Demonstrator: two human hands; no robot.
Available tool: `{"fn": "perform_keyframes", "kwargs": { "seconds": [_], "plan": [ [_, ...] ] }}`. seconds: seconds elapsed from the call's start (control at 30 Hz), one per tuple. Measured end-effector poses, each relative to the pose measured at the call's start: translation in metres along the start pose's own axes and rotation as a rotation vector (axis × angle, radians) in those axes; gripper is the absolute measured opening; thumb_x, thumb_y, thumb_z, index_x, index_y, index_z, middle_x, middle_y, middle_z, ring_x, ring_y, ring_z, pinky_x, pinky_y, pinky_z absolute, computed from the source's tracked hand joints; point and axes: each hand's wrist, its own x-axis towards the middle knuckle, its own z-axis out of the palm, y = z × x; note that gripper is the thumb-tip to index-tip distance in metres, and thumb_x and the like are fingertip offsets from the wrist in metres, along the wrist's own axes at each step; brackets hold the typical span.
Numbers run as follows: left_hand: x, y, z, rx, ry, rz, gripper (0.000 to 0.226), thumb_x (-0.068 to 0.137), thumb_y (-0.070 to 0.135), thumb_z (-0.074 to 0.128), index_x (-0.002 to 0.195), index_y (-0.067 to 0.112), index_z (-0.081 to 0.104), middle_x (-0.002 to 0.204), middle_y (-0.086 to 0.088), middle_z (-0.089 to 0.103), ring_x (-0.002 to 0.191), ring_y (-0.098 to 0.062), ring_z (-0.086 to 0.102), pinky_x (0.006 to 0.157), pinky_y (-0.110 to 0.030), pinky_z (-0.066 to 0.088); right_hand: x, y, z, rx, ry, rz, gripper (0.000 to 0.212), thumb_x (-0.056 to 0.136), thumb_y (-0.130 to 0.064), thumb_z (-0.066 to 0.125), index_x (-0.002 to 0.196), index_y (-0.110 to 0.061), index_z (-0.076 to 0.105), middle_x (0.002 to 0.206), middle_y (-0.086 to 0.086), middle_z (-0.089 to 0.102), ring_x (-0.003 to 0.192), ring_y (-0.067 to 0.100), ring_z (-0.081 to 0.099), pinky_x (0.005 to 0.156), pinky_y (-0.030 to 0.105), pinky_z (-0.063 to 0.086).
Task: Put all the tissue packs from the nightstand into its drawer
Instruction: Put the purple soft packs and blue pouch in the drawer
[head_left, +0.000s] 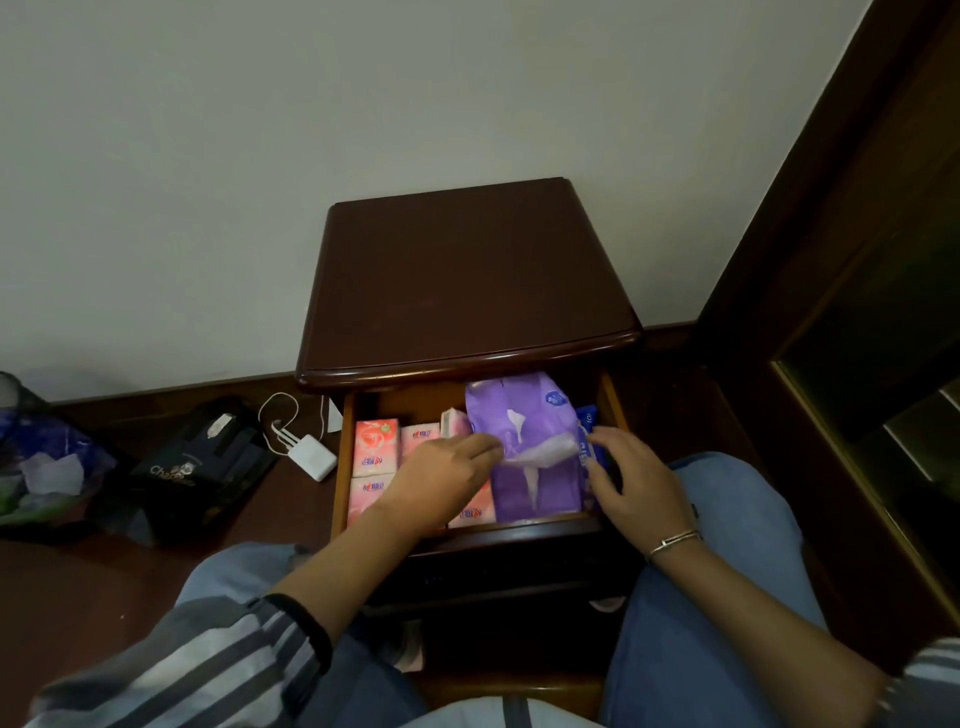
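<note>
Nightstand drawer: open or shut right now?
Open. The drawer is pulled out below the nightstand top, with pink tissue packs and a purple pack visible inside and both hands reaching in.

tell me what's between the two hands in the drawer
In the head view, the purple tissue pack lies between the left hand and right hand, both touching it.
</note>
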Motion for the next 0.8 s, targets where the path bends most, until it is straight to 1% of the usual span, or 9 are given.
{"fn": "perform_keyframes", "kwargs": {
  "seconds": [0.1,0.17,0.27,0.3,0.4,0.47,0.53,0.67,0.8],
  "plan": [
    [-0.010,0.006,0.003,-0.051,-0.064,0.040,0.029,0.068,0.000,0.080,0.095,0.006,0.074,0.102,-0.008,0.072,0.075,-0.025,0.071,0.052,-0.032,0.057,0.002,-0.004,-0.003,0.046,-0.033,0.002,0.046,0.090,-0.026,0.059,0.134,-0.020,0.048,0.140,0.002,0.047,0.126,0.018,0.047,0.101,0.032,0.041],
    [-0.013,0.009,0.006,-0.102,-0.103,0.014,0.031,0.073,0.001,0.076,0.103,0.006,0.073,0.111,-0.009,0.070,0.086,-0.026,0.072,0.060,-0.034,0.059,0.004,-0.007,-0.006,0.025,-0.116,-0.037,0.055,0.089,-0.033,0.058,0.141,-0.029,0.039,0.148,-0.001,0.037,0.132,0.016,0.041,0.102,0.034,0.041],
    [-0.012,0.004,0.010,-0.239,-0.144,-0.214,0.037,0.093,0.013,0.054,0.130,0.012,0.059,0.139,-0.005,0.054,0.121,-0.022,0.057,0.093,-0.034,0.052,0.011,-0.011,-0.003,-0.110,-0.271,-0.096,0.059,0.088,-0.042,0.057,0.141,-0.036,0.034,0.154,-0.004,0.024,0.135,0.016,0.037,0.102,0.037,0.040],
    [-0.012,0.001,0.011,-0.256,-0.130,-0.283,0.039,0.094,0.015,0.050,0.133,0.013,0.055,0.141,-0.005,0.051,0.125,-0.021,0.052,0.099,-0.033,0.047,0.012,-0.011,0.000,-0.182,-0.334,-0.108,0.056,0.088,-0.044,0.055,0.140,-0.037,0.037,0.155,-0.005,0.022,0.135,0.016,0.037,0.104,0.035,0.038],
    [-0.008,-0.012,0.015,-0.165,-0.064,-0.459,0.034,0.095,0.020,0.050,0.128,0.015,0.056,0.134,-0.003,0.054,0.118,-0.020,0.054,0.098,-0.034,0.043,0.014,-0.008,0.009,-0.205,-0.428,-0.041,0.040,0.089,-0.041,0.052,0.128,-0.032,0.054,0.155,-0.007,0.025,0.133,0.015,0.041,0.104,0.031,0.039],
    [-0.002,-0.020,0.019,-0.077,-0.090,-0.652,0.034,0.095,0.029,0.050,0.127,0.019,0.054,0.130,-0.001,0.054,0.116,-0.019,0.052,0.099,-0.035,0.038,0.012,-0.005,0.012,-0.090,-0.377,0.018,0.033,0.088,-0.032,0.056,0.119,-0.024,0.063,0.150,-0.004,0.035,0.130,0.015,0.045,0.104,0.026,0.039],
    [0.007,-0.025,0.024,-0.033,-0.194,-0.868,0.038,0.093,0.039,0.053,0.125,0.019,0.050,0.126,-0.002,0.055,0.116,-0.022,0.052,0.099,-0.039,0.035,0.009,-0.004,0.014,-0.047,-0.306,0.017,0.028,0.086,-0.025,0.058,0.112,-0.018,0.067,0.144,0.000,0.044,0.126,0.016,0.050,0.100,0.024,0.040],
    [0.026,-0.027,0.034,-0.176,-0.340,-1.133,0.044,0.088,0.042,0.057,0.121,0.014,0.047,0.125,-0.008,0.056,0.117,-0.028,0.052,0.102,-0.045,0.028,0.005,-0.005,0.013,-0.035,-0.222,0.007,0.022,0.083,-0.021,0.062,0.103,-0.015,0.070,0.136,0.003,0.054,0.113,0.019,0.060,0.092,0.022,0.042],
    [0.029,-0.032,0.031,-0.408,-0.216,-1.249,0.040,0.087,0.030,0.063,0.117,0.008,0.046,0.121,-0.013,0.058,0.113,-0.033,0.055,0.097,-0.042,0.038,0.004,-0.004,0.013,-0.006,-0.207,0.013,0.020,0.082,-0.019,0.064,0.100,-0.013,0.071,0.133,0.004,0.056,0.108,0.017,0.062,0.090,0.022,0.044]
  ]
}}
